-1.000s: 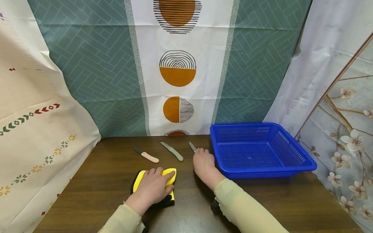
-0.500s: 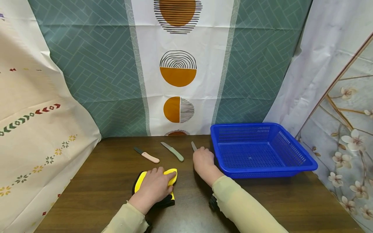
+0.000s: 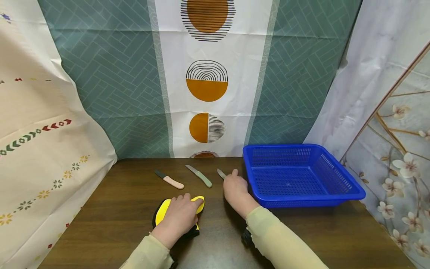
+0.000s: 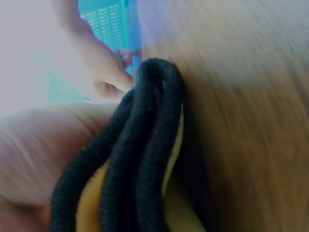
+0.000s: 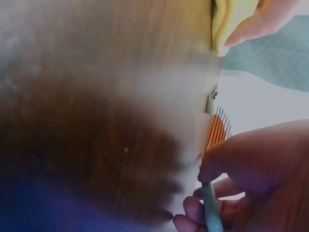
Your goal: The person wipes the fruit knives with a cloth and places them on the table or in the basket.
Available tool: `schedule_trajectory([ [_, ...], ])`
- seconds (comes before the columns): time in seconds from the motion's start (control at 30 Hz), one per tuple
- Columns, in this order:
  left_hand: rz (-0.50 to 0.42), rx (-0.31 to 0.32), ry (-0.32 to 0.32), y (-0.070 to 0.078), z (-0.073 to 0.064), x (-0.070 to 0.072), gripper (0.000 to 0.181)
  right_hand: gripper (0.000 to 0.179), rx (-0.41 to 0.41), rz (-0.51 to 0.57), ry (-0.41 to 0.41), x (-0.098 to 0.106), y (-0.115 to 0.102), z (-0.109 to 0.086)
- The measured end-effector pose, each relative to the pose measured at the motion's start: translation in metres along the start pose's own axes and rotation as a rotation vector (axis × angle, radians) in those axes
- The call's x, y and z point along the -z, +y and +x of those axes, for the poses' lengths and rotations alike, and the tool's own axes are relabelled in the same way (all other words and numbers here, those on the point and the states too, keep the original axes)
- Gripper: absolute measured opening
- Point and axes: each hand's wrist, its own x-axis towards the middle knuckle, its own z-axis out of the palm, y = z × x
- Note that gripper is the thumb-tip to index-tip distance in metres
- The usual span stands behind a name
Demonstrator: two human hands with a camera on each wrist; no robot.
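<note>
- With the right hand (image 3: 236, 190), pinching a small knife (image 5: 210, 208) by its pale green-blue handle, between thumb and bent fingers.
- In the head view, showing just the blade past the knuckles, aimed toward the far edge of the table (image 3: 100, 231); cannot tell any contact between blade and wood.
- With the left hand (image 3: 180, 216), gripping a yellow cloth (image 3: 163, 212) with black edging, folded in layers on the table, with fingers bent over the top; cannot make out the thumb.
- Just beside the right hand, on its right, having a blue basket (image 3: 302, 200) with slotted walls, standing upright on the table.
- Near the right hand, on its left, having a green-handled knife (image 3: 203, 180), lying flat with its blade toward the far left.
- Beyond the left hand, having a pink-handled knife (image 3: 174, 182), lying flat and apart from the green-handled knife, with its dark blade also toward the far left.
- On both arms, wearing pale yellow sleeves (image 3: 279, 235).
- Behind the table, facing a green and white curtain (image 3: 117, 93) with orange circles; at the right, a flowered curtain (image 3: 396, 186).
</note>
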Motion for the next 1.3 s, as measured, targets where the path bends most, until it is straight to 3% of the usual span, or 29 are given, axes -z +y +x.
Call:
schedule_trajectory([
  [0.37,-0.042,-0.032,0.08,-0.009,-0.002,0.002,0.049,0.013,0.103,-0.022,0.212,0.009,-0.003,-0.026],
  [0.7,-0.001,-0.069,0.233,-0.014,-0.009,0.028,0.05,0.021,0.204,0.079,0.288,0.03,-0.004,-0.051],
  [1.07,0.017,-0.122,0.396,-0.012,-0.013,0.057,0.054,0.023,0.321,0.151,0.451,0.057,0.012,-0.076],
  [1.3,0.018,-0.158,0.445,-0.006,-0.011,0.069,0.056,0.024,0.333,0.222,0.478,0.071,0.025,-0.085],
])
